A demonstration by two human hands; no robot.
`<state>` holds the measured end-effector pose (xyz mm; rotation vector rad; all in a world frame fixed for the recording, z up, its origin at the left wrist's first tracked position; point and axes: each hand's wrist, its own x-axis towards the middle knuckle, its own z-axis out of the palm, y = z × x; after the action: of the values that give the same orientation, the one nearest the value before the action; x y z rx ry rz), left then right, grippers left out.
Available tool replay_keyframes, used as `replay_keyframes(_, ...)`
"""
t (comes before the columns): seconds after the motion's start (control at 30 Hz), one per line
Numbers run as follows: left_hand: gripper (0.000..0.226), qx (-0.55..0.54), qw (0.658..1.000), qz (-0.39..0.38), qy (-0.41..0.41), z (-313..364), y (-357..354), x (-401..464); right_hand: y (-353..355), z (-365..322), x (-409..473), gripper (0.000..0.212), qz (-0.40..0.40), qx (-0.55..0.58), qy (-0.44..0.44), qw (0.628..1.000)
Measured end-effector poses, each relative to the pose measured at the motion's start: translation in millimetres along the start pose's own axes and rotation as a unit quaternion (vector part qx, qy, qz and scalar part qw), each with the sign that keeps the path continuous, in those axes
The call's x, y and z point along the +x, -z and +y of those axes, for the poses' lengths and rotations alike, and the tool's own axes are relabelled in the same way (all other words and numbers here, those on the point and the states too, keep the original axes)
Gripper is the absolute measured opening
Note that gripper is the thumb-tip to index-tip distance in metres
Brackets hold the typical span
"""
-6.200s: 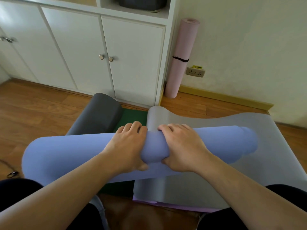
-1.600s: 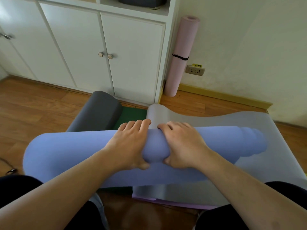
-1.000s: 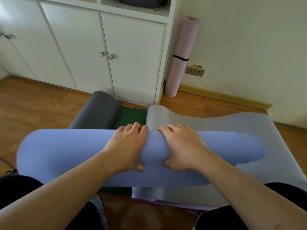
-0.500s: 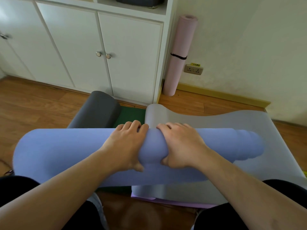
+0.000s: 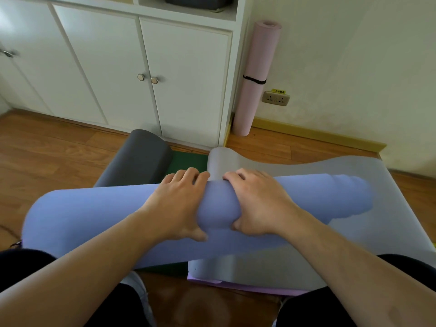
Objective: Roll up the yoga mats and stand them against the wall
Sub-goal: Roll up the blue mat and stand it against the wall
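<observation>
A blue-violet yoga mat (image 5: 94,218) lies rolled across my lap, its right end uneven and stepped. My left hand (image 5: 175,204) and my right hand (image 5: 256,200) grip the roll side by side at its middle, fingers over the top and thumbs underneath. Beneath it a grey mat (image 5: 318,256) lies flat on the floor with a purple edge (image 5: 247,287) showing below. A rolled dark grey mat (image 5: 139,159) lies on a green mat (image 5: 188,160). A rolled pink mat (image 5: 256,76) with a black band stands against the wall.
White cabinet doors (image 5: 184,79) stand ahead, beside the pink roll. A wall socket (image 5: 276,98) sits to the right of it above the yellow skirting (image 5: 318,135). Wooden floor (image 5: 47,147) stretches to the left. My dark-trousered knees fill the lower corners.
The roll's left end has shifted a little further left and the wrap looks slightly tighter. Both hands stay gripping its middle.
</observation>
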<state>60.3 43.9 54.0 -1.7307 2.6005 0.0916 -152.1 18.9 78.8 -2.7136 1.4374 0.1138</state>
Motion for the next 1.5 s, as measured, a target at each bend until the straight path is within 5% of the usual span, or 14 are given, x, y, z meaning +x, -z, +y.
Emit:
replay_keyframes(0.13,0.104,0.04,0.999,0.026,0.0,2,-4,4,-2,-1,-1,0.089,-0.011,0.029,-0.01,0.999)
replay_keyframes(0.27,0.097,-0.045,0.998,0.032,0.01,-5,6,7,-2,-1,-4,0.128,-0.016,-0.036,0.0,0.999)
replay_keyframes(0.53,0.123,-0.027,1.0,0.016,0.0,-3,0,0,-1,0,1,0.086,0.02,-0.021,0.01,1.0)
replay_keyframes(0.6,0.115,-0.007,1.0,0.026,-0.011,1,-7,0,-1,0,0,0.083,0.006,0.004,0.01,1.0)
replay_keyframes(0.83,0.102,-0.065,0.998,0.009,0.015,-6,0,8,-2,-3,-9,0.122,0.002,-0.053,0.024,0.998)
replay_keyframes(1.13,0.117,-0.018,0.999,0.019,-0.026,3,-7,4,0,1,-1,0.085,0.005,0.001,0.014,1.0)
replay_keyframes(1.27,0.105,0.031,0.998,0.046,-0.016,9,-11,8,0,0,0,0.094,-0.003,0.012,0.006,1.0)
replay_keyframes(1.4,0.099,-0.035,0.999,0.035,-0.001,-4,0,11,0,-6,-6,0.124,0.013,-0.054,0.024,0.998)
replay_keyframes(1.5,0.097,-0.061,0.998,-0.005,0.014,-8,4,10,-8,-10,-5,0.122,0.014,-0.082,0.027,0.996)
